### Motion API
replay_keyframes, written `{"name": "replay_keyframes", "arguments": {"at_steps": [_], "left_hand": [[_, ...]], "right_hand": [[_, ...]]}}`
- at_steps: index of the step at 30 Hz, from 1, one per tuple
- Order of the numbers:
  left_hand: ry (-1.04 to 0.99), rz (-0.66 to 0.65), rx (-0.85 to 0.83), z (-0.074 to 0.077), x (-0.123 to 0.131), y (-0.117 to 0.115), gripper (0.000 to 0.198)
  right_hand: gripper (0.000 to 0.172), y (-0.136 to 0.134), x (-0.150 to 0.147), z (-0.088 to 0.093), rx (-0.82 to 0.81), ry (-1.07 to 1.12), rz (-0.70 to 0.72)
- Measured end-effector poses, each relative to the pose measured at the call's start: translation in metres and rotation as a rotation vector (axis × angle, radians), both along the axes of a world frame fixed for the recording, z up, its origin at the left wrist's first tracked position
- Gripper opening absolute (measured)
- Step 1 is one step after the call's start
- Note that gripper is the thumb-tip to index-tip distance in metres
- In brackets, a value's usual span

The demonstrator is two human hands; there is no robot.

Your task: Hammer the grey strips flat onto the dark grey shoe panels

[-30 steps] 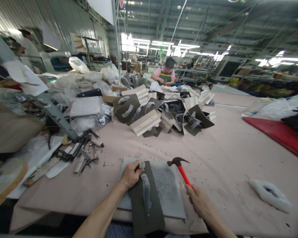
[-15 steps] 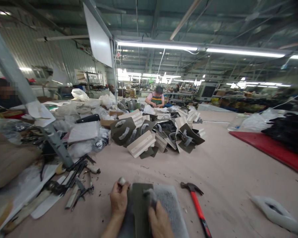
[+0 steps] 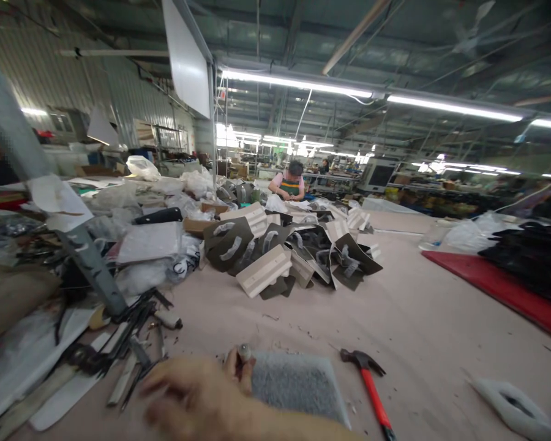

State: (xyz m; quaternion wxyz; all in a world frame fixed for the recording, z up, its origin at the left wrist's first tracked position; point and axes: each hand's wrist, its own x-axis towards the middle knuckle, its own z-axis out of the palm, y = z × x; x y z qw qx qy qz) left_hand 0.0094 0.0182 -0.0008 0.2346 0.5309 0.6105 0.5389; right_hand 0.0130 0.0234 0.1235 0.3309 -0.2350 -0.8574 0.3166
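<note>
The left hand [image 3: 232,365] is pinching a small silvery cylindrical tool [image 3: 244,351] at the grey rectangular slab's [image 3: 298,383] far-left corner; likely stiff, light, best gripped mid-shaft. The blurred right hand [image 3: 188,389] is hovering loosely spread.

Single head-worn camera looks forward and down across the worktable [image 3: 422,318], with right hand [image 3: 199,392] very close at bottom edge, left hand [image 3: 232,365] just past it, panel pile [image 3: 269,269] mid-range straight ahead, co-worker [image 3: 292,185] farther back and ceiling lights [image 3: 298,83] across the top.
</note>
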Motion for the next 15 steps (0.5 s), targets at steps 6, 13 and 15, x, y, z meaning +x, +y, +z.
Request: {"name": "replay_keyframes", "arguments": {"at_steps": [6,13,15], "left_hand": [[0.033,-0.088,0.018,-0.016,0.004,0.006,0.028],[0.073,-0.156,0.025,-0.038,0.003,0.012,0.033],[0.08,-0.148,0.004,-0.032,0.004,0.011,0.032]], "right_hand": [[0.058,0.177,0.075,0.03,0.287,-0.758,-0.509],[0.046,0.237,0.089,0.001,0.402,-0.941,-0.502],[0.032,0.234,0.09,0.0,0.412,-0.949,-0.485]]}}
